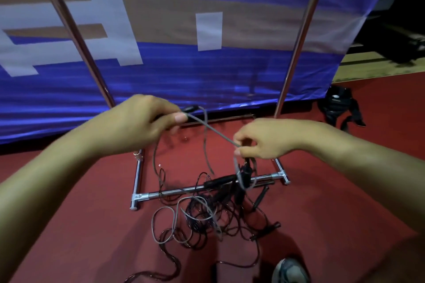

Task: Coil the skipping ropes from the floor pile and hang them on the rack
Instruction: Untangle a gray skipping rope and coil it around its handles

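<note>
A grey skipping rope (213, 131) is stretched taut between my two hands above the floor. My left hand (147, 119) grips one end with its black handle poking out past the thumb. My right hand (264, 140) pinches the same rope lower down, with loops and a black handle dangling below it. A tangled pile of dark and grey ropes (207, 216) lies on the red floor under my hands. The metal rack (207, 187) stands behind the pile, its base bars on the floor and two uprights rising left and right.
A blue and white banner (207, 64) hangs right behind the rack. A black bag (340, 103) lies on the floor at the right. My shoe (289, 271) shows at the bottom edge, close to a trailing rope.
</note>
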Action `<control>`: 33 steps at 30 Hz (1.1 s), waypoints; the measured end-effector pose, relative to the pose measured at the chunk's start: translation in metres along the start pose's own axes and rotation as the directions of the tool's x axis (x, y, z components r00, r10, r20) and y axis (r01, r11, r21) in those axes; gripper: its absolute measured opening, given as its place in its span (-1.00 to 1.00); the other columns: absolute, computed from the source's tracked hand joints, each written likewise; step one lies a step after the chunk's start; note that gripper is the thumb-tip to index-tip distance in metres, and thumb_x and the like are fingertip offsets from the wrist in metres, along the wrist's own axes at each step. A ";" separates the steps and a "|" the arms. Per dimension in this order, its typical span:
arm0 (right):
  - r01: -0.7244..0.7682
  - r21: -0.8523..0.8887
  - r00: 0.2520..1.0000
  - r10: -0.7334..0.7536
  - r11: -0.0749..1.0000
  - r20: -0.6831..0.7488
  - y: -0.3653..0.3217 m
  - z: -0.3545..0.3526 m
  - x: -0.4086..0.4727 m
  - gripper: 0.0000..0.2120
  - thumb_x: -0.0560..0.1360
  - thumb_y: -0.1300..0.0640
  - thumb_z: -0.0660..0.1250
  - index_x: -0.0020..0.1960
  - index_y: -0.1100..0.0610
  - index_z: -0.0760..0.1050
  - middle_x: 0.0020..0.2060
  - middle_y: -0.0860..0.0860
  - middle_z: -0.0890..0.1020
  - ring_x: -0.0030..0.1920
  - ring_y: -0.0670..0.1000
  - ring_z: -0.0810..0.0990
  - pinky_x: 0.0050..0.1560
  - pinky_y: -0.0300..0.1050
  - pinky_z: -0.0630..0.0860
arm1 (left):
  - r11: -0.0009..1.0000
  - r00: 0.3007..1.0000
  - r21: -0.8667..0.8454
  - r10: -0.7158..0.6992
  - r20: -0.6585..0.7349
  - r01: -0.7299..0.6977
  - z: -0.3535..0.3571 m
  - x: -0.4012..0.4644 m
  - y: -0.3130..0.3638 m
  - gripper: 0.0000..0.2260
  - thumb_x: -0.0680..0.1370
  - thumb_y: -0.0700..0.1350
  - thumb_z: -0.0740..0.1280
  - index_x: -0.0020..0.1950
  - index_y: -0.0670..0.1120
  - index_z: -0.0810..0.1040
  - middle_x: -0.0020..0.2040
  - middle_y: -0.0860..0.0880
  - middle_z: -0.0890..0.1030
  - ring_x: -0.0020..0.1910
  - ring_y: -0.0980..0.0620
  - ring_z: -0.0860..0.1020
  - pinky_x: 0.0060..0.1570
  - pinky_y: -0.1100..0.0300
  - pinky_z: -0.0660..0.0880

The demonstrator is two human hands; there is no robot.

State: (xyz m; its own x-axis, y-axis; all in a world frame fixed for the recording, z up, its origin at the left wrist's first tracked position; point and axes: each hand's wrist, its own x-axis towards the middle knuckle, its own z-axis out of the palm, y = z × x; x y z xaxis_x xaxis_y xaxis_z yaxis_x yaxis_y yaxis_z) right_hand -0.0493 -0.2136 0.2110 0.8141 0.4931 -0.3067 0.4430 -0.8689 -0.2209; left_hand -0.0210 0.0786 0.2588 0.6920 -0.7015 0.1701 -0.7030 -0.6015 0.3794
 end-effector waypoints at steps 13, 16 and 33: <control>0.167 0.403 0.945 -0.029 0.900 -0.326 -0.006 -0.033 -0.025 -0.80 0.67 0.17 0.29 -0.11 0.10 0.59 -0.22 -0.07 0.75 -0.26 -0.21 0.66 -0.20 -0.44 0.45 | 0.980 0.969 0.044 -0.199 0.147 0.195 0.007 -0.010 -0.011 -0.58 0.36 0.49 0.19 -0.12 0.26 0.67 -0.18 0.24 0.66 -0.18 0.23 0.60 -0.11 0.18 0.52; 0.246 0.524 0.920 -0.026 0.815 -0.391 -0.020 -0.034 -0.023 -0.80 0.67 0.19 0.29 -0.09 0.18 0.59 -0.18 0.00 0.76 -0.21 -0.14 0.71 -0.15 -0.32 0.56 | 0.993 0.985 -0.026 -0.113 0.129 0.118 0.023 0.001 0.011 -0.55 0.40 0.46 0.24 -0.07 0.17 0.71 -0.10 0.30 0.66 -0.09 0.26 0.61 -0.02 0.19 0.53; 0.357 0.795 0.873 0.127 0.490 -0.470 -0.042 -0.040 -0.027 -0.78 0.67 0.11 0.25 -0.06 0.20 0.55 -0.20 0.12 0.71 -0.14 0.13 0.76 -0.18 -0.10 0.69 | 0.990 0.885 -0.132 0.027 0.466 0.040 0.059 0.012 0.016 -0.83 0.62 0.14 0.38 0.20 0.21 0.60 0.00 0.14 0.68 0.01 0.13 0.62 0.12 0.02 0.55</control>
State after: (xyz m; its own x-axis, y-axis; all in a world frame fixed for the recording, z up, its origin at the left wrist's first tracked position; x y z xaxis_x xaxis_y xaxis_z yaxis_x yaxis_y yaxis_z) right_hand -0.0747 -0.1918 0.2653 0.9438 0.2996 0.1396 0.2092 -0.2145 -0.9541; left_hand -0.0341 0.0379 0.2134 0.5172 -0.8145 -0.2630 -0.6469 -0.5732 0.5029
